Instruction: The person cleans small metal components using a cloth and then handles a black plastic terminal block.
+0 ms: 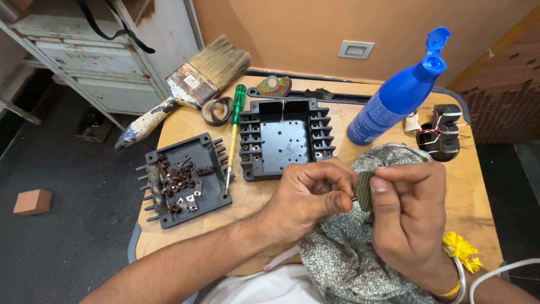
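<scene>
My left hand (pixel 306 197) pinches a small metal part whose tip shows between the fingers. My right hand (pixel 408 211) presses a folded grey-green abrasive pad (pixel 364 190) against that part. Both hands hover over a patterned grey cloth (pixel 351 253) at the table's near edge. Just beyond my left hand lies a black terminal block housing (pixel 284 138), open side up. To the left, a black square cover (pixel 188 180) holds several small brown metal clips.
A green-handled screwdriver (pixel 234 132) lies between the two black parts. A worn paintbrush (pixel 185 84) rests at the wooden table's (pixel 478 191) far left corner. A blue squeeze bottle (pixel 396 93) leans at the back right beside wound coils (pixel 441 132). Yellow flower (pixel 462 250) near my right wrist.
</scene>
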